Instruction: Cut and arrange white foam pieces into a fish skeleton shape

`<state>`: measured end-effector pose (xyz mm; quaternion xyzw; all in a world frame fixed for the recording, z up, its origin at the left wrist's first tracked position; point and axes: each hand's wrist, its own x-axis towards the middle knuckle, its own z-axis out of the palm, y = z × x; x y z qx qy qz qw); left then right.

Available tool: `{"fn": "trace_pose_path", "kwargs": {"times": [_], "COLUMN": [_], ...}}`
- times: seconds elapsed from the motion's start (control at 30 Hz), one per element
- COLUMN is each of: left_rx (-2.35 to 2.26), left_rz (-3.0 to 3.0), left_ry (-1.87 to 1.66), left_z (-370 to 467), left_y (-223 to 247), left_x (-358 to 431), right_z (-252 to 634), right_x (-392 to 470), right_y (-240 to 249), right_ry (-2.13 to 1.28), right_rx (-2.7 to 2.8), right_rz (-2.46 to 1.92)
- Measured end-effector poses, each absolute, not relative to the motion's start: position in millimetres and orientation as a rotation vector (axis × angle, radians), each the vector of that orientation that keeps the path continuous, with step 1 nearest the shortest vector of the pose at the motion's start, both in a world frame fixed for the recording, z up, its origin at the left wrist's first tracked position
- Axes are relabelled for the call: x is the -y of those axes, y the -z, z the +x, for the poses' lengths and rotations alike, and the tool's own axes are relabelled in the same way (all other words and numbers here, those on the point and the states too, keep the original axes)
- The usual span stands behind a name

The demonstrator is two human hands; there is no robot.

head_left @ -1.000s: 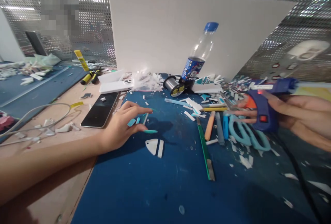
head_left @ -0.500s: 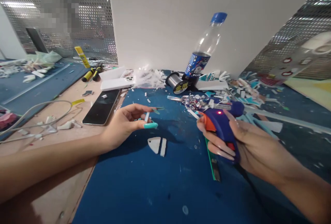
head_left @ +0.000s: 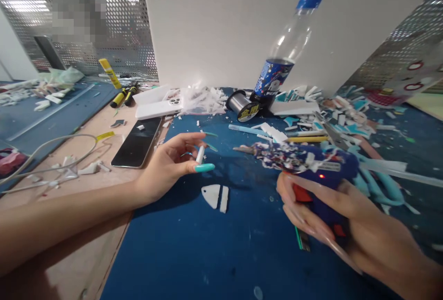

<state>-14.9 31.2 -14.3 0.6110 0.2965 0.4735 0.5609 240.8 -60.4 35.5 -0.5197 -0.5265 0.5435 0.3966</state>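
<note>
Between thumb and fingers, my left hand (head_left: 176,159) pinches a small white foam strip (head_left: 200,154) above the blue mat (head_left: 194,254). My right hand (head_left: 349,226) is wrapped round a dark blue hot glue gun (head_left: 328,171) with an orange trigger and a lit red light. Its nozzle points left toward my left hand, and scraps cling to its barrel. Below my left hand lie a white rounded piece with a hole (head_left: 211,195) and, beside it, a narrow white bar (head_left: 224,199). A green-edged cutter (head_left: 302,239) is partly hidden under my right hand.
A tilted soda bottle (head_left: 277,67), a wire spool (head_left: 244,106) and heaps of foam scraps (head_left: 349,111) stand along the white board (head_left: 221,23). At left lie a black phone (head_left: 138,145), a white phone (head_left: 159,110) and a cable (head_left: 44,141).
The glue gun has come lower and closer, its barrel now about level, uncovering a yellow pencil and a light blue stick behind it. My left hand keeps its pinch on the strip.
</note>
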Motion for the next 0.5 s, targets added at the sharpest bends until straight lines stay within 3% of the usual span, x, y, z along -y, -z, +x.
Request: {"fn": "trace_pose_path", "kwargs": {"times": [0.27, 0.5], "left_rx": [-0.628, -0.66], "left_rz": [1.401, 1.462], "left_ry": [-1.102, -1.051], "left_z": [-12.9, -11.0], "left_y": [6.1, 5.0], "left_x": [-21.1, -16.7], "right_z": [247.9, 223.5], "right_x": [61.4, 76.8], "right_y": [-16.8, -27.2], "right_ry": [-1.454, -0.973], "right_rx": [1.124, 1.272], "right_rz": [-1.362, -1.654]}}
